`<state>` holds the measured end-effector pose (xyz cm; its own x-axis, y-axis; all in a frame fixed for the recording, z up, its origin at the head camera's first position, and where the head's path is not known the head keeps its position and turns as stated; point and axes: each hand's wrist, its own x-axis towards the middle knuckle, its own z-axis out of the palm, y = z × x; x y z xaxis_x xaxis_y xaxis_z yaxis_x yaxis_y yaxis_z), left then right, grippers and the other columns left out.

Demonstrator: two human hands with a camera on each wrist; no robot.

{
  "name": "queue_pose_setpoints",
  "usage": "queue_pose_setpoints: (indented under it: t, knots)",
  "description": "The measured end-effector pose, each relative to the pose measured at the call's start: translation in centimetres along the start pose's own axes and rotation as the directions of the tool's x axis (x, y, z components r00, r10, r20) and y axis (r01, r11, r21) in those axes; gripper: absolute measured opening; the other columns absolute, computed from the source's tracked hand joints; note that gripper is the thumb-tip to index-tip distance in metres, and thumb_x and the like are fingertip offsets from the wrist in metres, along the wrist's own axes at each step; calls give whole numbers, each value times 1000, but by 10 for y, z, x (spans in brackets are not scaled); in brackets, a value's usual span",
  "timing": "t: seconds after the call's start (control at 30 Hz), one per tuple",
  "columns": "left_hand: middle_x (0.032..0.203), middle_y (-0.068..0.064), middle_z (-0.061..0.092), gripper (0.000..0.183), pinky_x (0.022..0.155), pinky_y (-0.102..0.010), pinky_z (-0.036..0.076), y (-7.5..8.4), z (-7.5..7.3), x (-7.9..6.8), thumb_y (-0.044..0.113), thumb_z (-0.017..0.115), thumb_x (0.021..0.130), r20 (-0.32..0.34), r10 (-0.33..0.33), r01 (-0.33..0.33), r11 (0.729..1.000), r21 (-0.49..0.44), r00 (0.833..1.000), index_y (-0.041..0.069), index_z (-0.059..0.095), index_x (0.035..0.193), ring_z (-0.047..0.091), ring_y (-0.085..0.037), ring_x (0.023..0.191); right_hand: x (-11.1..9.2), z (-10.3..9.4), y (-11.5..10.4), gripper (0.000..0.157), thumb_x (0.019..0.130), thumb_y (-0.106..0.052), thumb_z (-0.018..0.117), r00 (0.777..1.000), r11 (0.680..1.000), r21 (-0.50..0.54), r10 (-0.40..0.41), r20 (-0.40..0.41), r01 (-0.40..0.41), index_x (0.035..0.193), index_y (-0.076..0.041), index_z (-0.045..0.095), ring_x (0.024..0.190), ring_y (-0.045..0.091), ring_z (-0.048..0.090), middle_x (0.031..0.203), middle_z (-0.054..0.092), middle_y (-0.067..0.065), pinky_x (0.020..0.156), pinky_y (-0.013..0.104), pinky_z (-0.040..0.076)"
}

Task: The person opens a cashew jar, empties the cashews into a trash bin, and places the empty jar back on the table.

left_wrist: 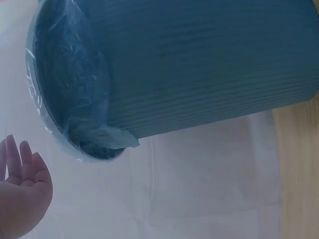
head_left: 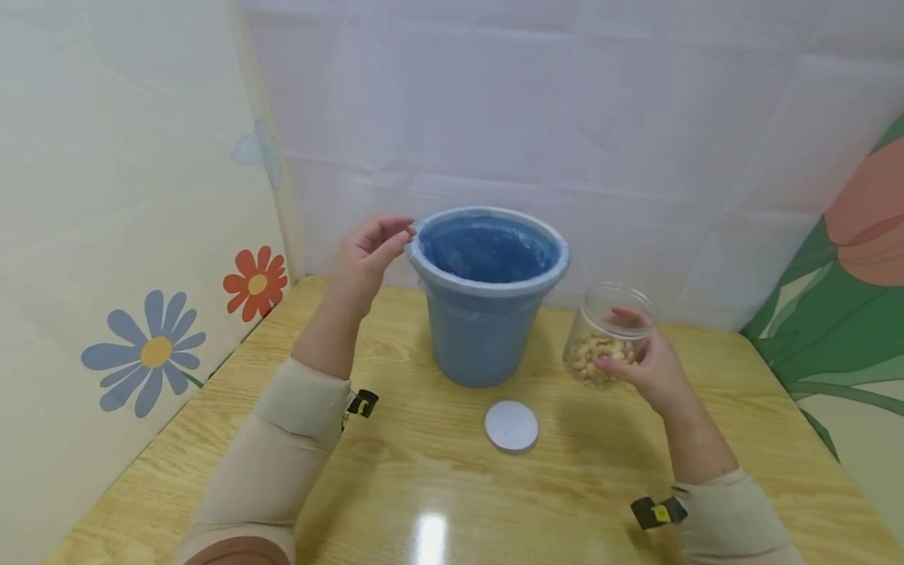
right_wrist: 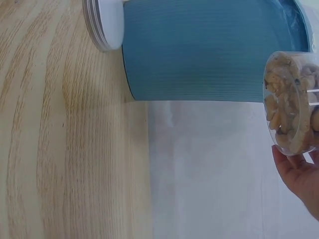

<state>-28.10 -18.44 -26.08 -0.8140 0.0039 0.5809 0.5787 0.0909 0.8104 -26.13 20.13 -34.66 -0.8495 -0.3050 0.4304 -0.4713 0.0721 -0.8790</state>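
Note:
My right hand (head_left: 655,373) grips a clear, open-topped jar (head_left: 590,323) from its right side, raised over the table. Cashew nuts (right_wrist: 285,107) fill its lower part. A blue trash bin (head_left: 482,337) stands upright left of the jar, with a clear plastic liner (left_wrist: 84,74) folded over its rim. Beside the rim's left edge is my left hand (head_left: 367,259), its fingers relaxed and holding nothing. In the left wrist view, this hand (left_wrist: 25,191) shows a gap between its fingers and the liner. Lying in front of the bin is a round white lid (head_left: 512,426).
The wood-grain table (head_left: 424,471) runs back to a wall hung with white sheeting (head_left: 452,102). A flower-printed panel (head_left: 155,353) borders the left side, and another with a large tulip (head_left: 872,227) borders the right.

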Motion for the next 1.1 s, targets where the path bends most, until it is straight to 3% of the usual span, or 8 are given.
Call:
queue_pose_setpoints:
  t: [0.23, 0.5, 0.7, 0.97, 1.1]
  knots:
    - [109, -7, 60, 26, 92, -36, 44, -17, -10, 10, 20, 57, 90, -108, -125, 129, 991, 26, 986, 4, 61, 110, 52, -25, 108, -1, 0, 0, 65, 74, 12, 65, 1000, 1000, -21, 12, -6, -12, 129, -11, 39, 98, 10, 56, 117, 50, -1, 73, 20, 52]
    - [113, -9, 58, 30, 91, -35, 44, -34, -7, 18, 23, 59, 89, -177, -241, 255, 965, 55, 954, 4, 60, 112, 53, -16, 102, -1, 0, 2, 66, 75, 10, 66, 1000, 999, -34, 31, -3, -31, 130, -10, 37, 99, 11, 55, 118, 49, 0, 74, 21, 52]
    - [112, -8, 58, 32, 95, -39, 42, -41, 0, 22, 22, 63, 86, -166, -290, 295, 956, 5, 943, 3, 60, 112, 54, -17, 101, -1, -2, 4, 66, 75, 10, 66, 999, 999, -32, 38, -4, -38, 131, -9, 36, 100, 11, 55, 119, 48, 1, 74, 21, 52]
    - [114, -11, 59, 33, 95, -36, 43, -49, 7, 23, 18, 65, 84, -135, -323, 324, 946, -16, 937, 2, 60, 113, 57, -19, 101, -2, -1, 4, 66, 76, 8, 66, 999, 998, -52, 44, -4, -44, 132, -8, 35, 99, 10, 56, 119, 49, -1, 74, 22, 52]
    - [117, -12, 57, 36, 94, -34, 45, -51, 9, 25, 19, 67, 83, -130, -342, 339, 940, -45, 931, 1, 60, 114, 58, -20, 102, -2, -3, 3, 67, 75, 9, 66, 999, 998, -51, 43, -10, -44, 133, -3, 33, 99, 10, 55, 119, 49, -2, 74, 21, 52]
